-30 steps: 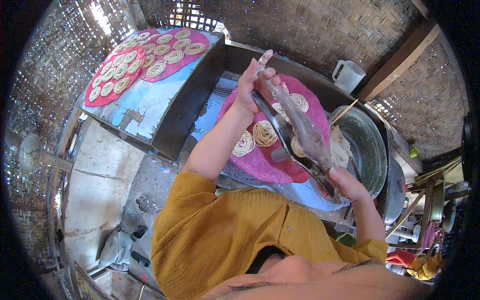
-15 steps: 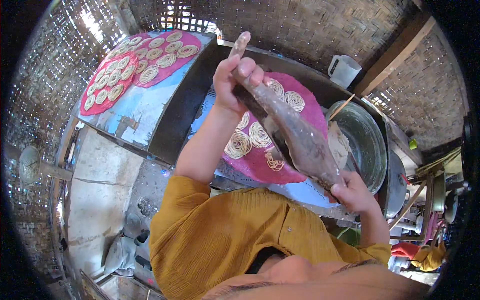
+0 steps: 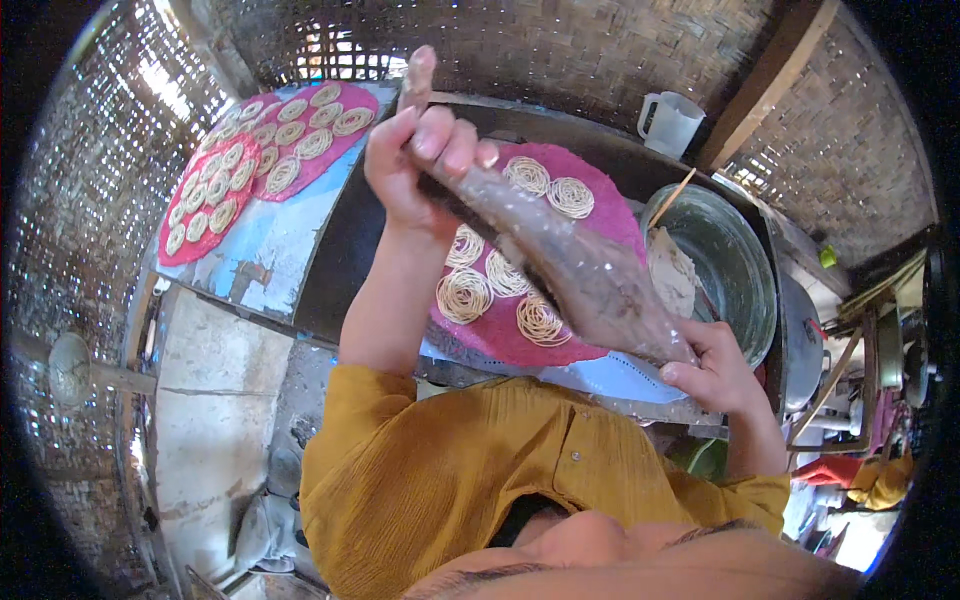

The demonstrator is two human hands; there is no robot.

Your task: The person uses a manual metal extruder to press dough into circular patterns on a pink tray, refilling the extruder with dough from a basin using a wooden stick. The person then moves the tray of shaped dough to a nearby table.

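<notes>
A long, dough-smeared wooden hand press [image 3: 570, 255] slants across the middle of the view. My left hand [image 3: 415, 165] is wrapped round its upper left end, where a thin handle sticks up past the fingers. Around the lower right end, my right hand [image 3: 715, 370] is closed. Below the press lies a round pink sheet [image 3: 612, 210] with several pale coils of dough strands on it. One coil [image 3: 540, 320] is just under the press's lower edge; the press partly hides the sheet. Whether strands still hang from the press cannot be made out.
Right of the sheet stands a large basin [image 3: 745, 255] with pale dough [image 3: 672, 275] and a wooden stick [image 3: 672, 198]. A clear plastic jug [image 3: 672, 124] is behind. On the left table [image 3: 285, 240], more pink sheets [image 3: 208, 238] carry coils. A lidded pot [image 3: 803, 350] sits far right.
Both hands still hold the press, which appears further left and a little flatter in view. The coil beneath it has grown from a few loose strands into a fuller round.
</notes>
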